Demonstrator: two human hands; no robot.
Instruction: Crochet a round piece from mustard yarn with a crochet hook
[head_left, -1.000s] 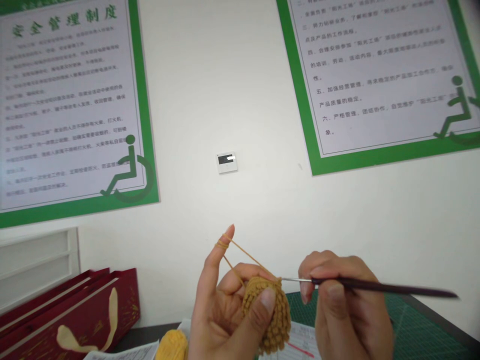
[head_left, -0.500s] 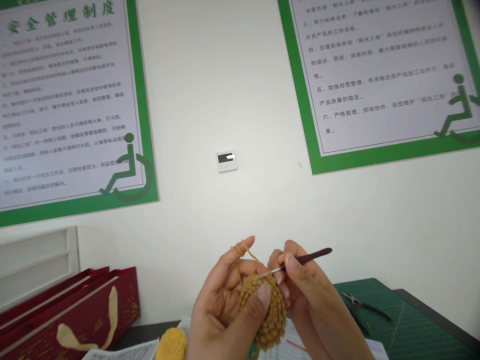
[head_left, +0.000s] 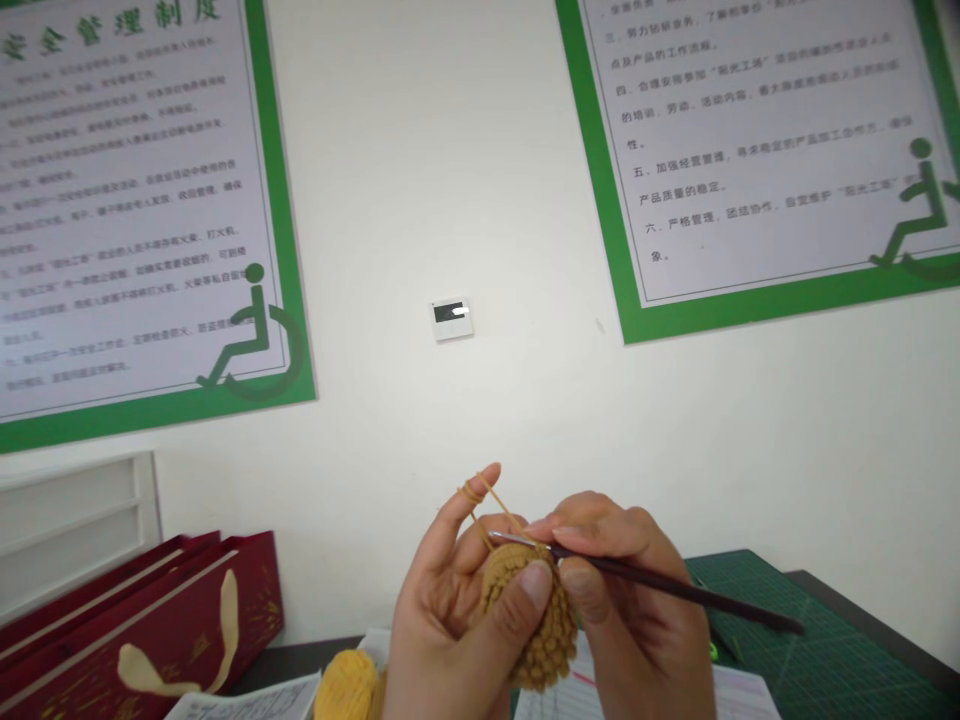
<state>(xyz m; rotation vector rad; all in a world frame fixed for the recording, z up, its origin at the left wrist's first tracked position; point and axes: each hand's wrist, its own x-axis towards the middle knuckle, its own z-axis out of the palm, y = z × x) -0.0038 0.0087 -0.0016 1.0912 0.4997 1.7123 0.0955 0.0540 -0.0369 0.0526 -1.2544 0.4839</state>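
A brown crocheted piece (head_left: 551, 640) with bumpy stitches is pinched in my left hand (head_left: 457, 610), the thumb lying across its front. Brown yarn wraps the raised left index finger and runs down to the top edge of the piece. My right hand (head_left: 637, 590) is closed on a crochet hook (head_left: 697, 593) with a dark handle. The hook's metal tip lies at the top edge of the piece, pointing left near the yarn. Its handle slants down to the right.
Red gift bags (head_left: 180, 640) stand at the lower left, beside a yellow yarn ball (head_left: 345, 685) and papers (head_left: 251, 700). A green cutting mat (head_left: 810, 640) lies at the right. Framed posters and a small white panel (head_left: 451, 320) are on the wall.
My right hand has turned, so the hook's handle now points down to the right instead of up. The hook tip has moved left and slightly up. The pliers on the mat are now mostly hidden.
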